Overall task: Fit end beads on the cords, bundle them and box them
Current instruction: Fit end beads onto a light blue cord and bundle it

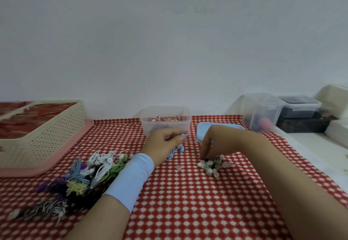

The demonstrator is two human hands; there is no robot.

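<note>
Cord: a light blue cord (174, 152) hangs coiled from the left hand (163, 143), its lower loops resting on the checked tablecloth (188, 202).
Left hand: clenched loosely on the cord, one end pinched between thumb and fingertips just in front of the clear tub (165, 122).
Right hand: the right hand (216, 143) reaches down, fingertips (203, 156) in the heap of small beads (212, 165); whether a bead is already pinched cannot be told.
Waiting stock: a tangle of mixed cords (79, 179) lies beside the left forearm, which wears a pale blue sleeve (131, 179).
Box: the clear tub already holds some pink cords; its blue lid (202, 129) lies just beside it.
Handling, cord: judged light, limp and springy, so best gripped close to the tip to keep the end steady.
Handling, beads: judged tiny, light and smooth, prone to roll or skip away; take one by its sides with fingertip pads.
Step in hand: probably choosing a bead for the held end.
</note>
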